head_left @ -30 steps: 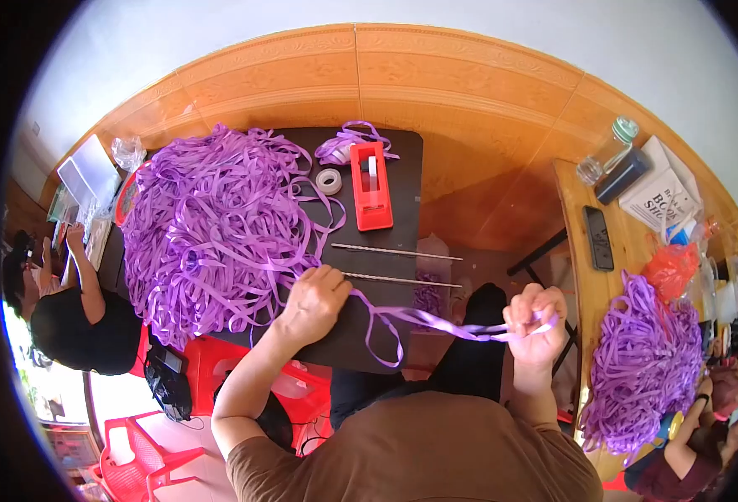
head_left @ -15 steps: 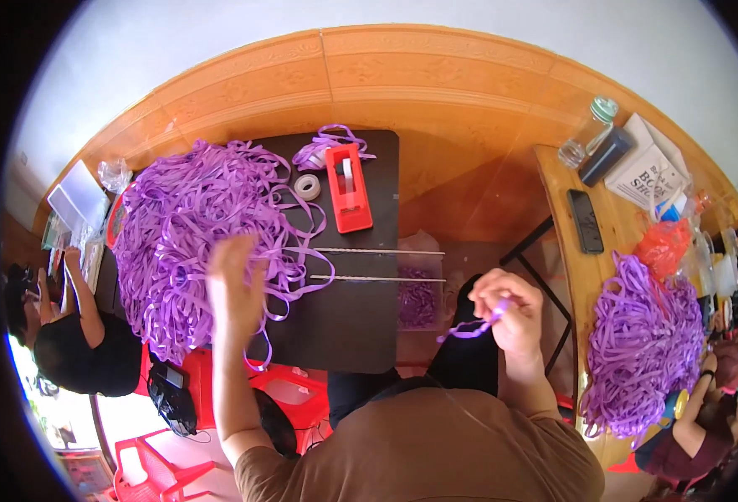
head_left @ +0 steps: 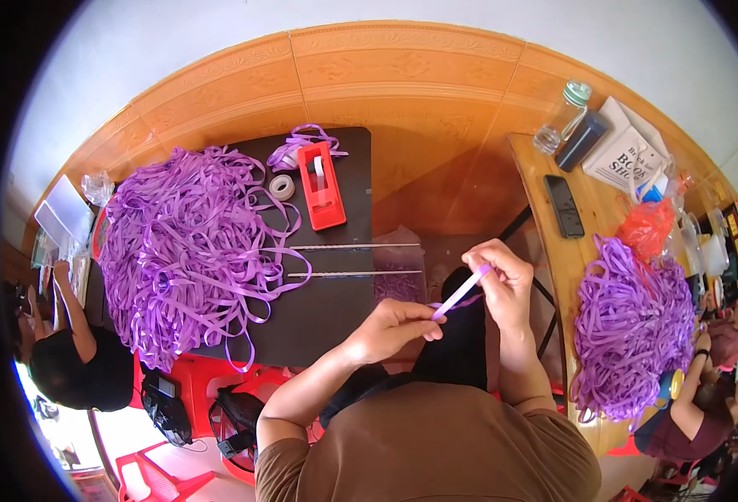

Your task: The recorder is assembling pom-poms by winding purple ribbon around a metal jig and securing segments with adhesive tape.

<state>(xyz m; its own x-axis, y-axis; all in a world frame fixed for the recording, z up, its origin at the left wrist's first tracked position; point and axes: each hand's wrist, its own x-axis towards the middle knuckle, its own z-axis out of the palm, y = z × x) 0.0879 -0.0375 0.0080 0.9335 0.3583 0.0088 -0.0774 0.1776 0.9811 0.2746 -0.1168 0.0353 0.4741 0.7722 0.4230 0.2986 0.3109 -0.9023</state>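
Observation:
A short length of purple ribbon (head_left: 459,291), whitish where light catches it, is stretched taut between my hands above my lap. My left hand (head_left: 397,328) pinches its lower end, and my right hand (head_left: 503,280) pinches the upper end; a loose purple tail hangs behind it. To the left, a big tangled heap of purple ribbon (head_left: 185,251) covers much of the black table (head_left: 302,322). Two thin rods, a far one (head_left: 356,246) and a near one (head_left: 356,274), lie parallel and jut past the table's right edge. A red tape dispenser (head_left: 329,213) stands beyond them.
Beside the dispenser lie a tape roll (head_left: 282,186) and a small ribbon bundle (head_left: 285,156). A bin of purple pieces (head_left: 398,287) sits below the table edge. The wooden table (head_left: 545,243) at right carries a phone (head_left: 563,207), bottles and another ribbon heap (head_left: 634,330). People sit at both sides.
My left hand has come from the ribbon heap rightward to the piece in my right hand. The ribbon, curled and dangling before, is now pulled straight between both hands.

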